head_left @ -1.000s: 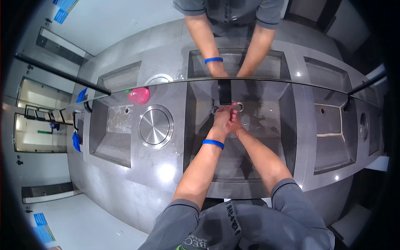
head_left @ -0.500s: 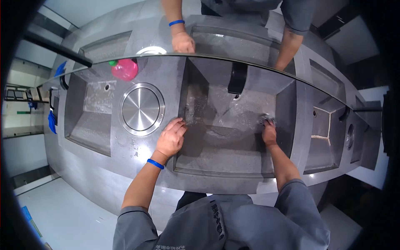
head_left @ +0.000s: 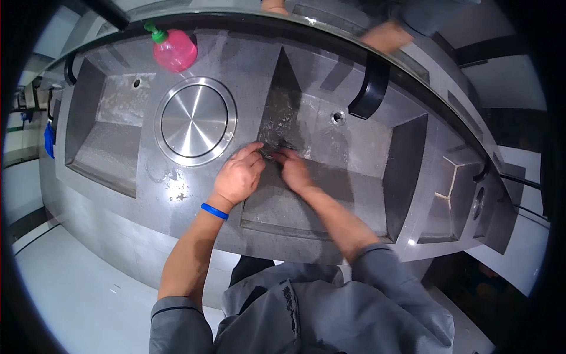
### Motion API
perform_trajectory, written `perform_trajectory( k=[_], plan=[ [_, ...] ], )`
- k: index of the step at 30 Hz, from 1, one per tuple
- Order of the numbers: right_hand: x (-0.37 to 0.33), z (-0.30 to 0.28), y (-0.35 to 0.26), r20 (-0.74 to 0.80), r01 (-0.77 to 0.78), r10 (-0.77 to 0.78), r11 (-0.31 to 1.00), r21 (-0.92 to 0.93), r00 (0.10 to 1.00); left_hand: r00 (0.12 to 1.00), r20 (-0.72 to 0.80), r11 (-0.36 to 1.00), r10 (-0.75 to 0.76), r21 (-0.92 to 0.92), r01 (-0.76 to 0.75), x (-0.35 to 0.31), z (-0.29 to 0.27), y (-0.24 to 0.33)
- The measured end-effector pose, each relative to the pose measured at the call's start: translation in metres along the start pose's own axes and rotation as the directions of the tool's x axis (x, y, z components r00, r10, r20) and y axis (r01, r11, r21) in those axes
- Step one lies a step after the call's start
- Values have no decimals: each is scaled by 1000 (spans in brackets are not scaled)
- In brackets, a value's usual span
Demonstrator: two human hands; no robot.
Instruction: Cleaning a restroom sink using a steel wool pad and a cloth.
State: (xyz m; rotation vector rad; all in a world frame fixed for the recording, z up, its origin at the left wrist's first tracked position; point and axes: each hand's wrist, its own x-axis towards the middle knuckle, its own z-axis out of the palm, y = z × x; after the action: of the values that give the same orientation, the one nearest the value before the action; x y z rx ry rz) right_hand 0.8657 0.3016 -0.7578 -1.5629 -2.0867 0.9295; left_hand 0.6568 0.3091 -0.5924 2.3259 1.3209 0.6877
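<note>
My right hand (head_left: 296, 173) reaches down into the grey stone sink (head_left: 407, 159), against its left wall. Its fingers are closed on a dark, shiny steel wool scrubber (head_left: 287, 145), mostly covered by the fingertips. My left hand (head_left: 237, 176), with a blue band at the wrist, lies on the counter at the sink's left edge, bent fingers hooked over that edge close to the right hand. Wet streaks cover the sink floor. Beyond the hands are the drain hole (head_left: 338, 117) and a black faucet (head_left: 371, 88).
A round steel lid (head_left: 193, 121) is set in the counter left of the sink. Behind it stands a pink soap bottle (head_left: 175, 52) with a green pump. Another basin (head_left: 106, 147) lies farther left. A mirror (head_left: 424, 65) runs along the back.
My right hand has swept with the scrubber from the sink's right side to its left wall, beside my left hand. My left hand stays at the left edge. The view has shifted and tilted.
</note>
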Motion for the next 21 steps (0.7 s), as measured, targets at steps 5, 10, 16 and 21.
perform_trajectory(
  k=[5, 10, 16, 21],
  plan=[
    [-129, -164, 162, -75, -342, 347, 826, -447, 935, 1000, 21, 1000, -14, 19, 14, 3, -2, -1],
    [-126, -143, 59, 22, -251, 303, 827, -503, 953, 999, 39, 999, -19, 42, 17, 1, -4, -3],
    [-64, -69, -87, 219, 80, -93, 994, 69, 971, 1000, -2, 1000, 5, 17, -5, 0, 3, -4],
    [-50, -93, -51, 287, -104, 61, 985, 135, 956, 1000, -15, 1000, 4, 26, -4, -1, 2, -3]
  ],
)
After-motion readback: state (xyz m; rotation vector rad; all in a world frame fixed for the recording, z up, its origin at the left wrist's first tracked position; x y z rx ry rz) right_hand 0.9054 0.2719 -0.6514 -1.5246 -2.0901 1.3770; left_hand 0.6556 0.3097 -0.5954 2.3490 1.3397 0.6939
